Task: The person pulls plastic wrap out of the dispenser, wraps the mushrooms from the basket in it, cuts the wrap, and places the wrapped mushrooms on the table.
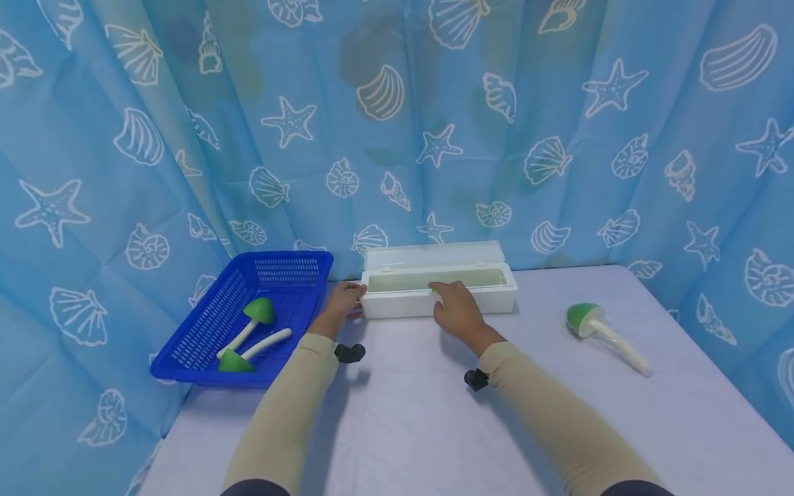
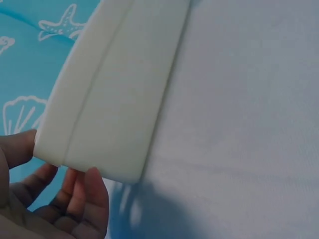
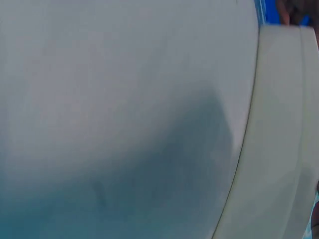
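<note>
A long white box (image 1: 437, 304) stands at the back of the table, its lid (image 1: 434, 255) raised and tilted back toward the curtain. My left hand (image 1: 341, 303) is at its left end. In the left wrist view its bent fingers (image 2: 94, 191) touch the end face and back corner. Over the front rim reaches my right hand (image 1: 457, 310), forefinger extended. A tiny green spot shows below that fingertip; I cannot make out what it is. In the right wrist view only a sliver of that hand appears at the right edge, beside the box (image 3: 274, 129).
To the left a blue plastic basket (image 1: 186, 372) holds two green-capped toy mushrooms (image 1: 260, 311) with white stems. Another mushroom (image 1: 620, 342), partly in clear wrap, lies on the white table (image 1: 409, 427) at right. A blue shell-print curtain (image 1: 397, 151) hangs behind.
</note>
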The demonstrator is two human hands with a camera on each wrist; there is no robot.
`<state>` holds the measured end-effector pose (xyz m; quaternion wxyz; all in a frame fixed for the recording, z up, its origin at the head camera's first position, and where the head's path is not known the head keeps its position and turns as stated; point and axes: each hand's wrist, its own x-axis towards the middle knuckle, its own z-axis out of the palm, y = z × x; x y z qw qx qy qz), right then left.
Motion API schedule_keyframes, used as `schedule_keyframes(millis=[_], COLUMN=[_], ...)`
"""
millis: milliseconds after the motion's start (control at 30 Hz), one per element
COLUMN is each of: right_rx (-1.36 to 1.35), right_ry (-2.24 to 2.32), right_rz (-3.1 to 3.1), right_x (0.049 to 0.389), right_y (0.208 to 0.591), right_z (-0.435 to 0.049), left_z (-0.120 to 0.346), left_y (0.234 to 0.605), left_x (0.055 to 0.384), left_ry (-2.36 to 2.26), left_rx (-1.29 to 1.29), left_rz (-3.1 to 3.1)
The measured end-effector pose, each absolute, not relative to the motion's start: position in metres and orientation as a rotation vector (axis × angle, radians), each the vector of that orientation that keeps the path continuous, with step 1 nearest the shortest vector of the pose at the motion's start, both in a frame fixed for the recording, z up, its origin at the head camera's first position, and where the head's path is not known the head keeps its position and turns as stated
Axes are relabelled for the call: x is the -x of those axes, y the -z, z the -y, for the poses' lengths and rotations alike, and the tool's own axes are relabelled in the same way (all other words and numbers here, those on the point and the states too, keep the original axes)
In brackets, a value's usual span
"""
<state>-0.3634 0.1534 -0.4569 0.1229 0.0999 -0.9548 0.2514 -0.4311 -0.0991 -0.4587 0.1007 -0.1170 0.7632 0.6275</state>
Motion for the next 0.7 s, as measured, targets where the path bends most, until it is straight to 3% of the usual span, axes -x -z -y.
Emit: schedule_keyframes(millis=[167,367,700], right_rx=[-0.370,-0.306,-0.560], right_ry=[-0.712,-0.661,-0.571], right_rz=[2.699,2.538,2.684], right_x=[0.362,0.359,0.366], right_y=[0.462,0.472,0.464], right_z=[-0.128,-0.134,-0.097], left_z=[0.097,0.095,0.098], left_y=[0.460,0.459,0.448], left_x=[0.433,0.431,0.433], left_ry=[-1.854,-1.811,-1.789], left_rx=[0.389,0.396,0.426], left_rz=[-2.177,-2.213,-2.232])
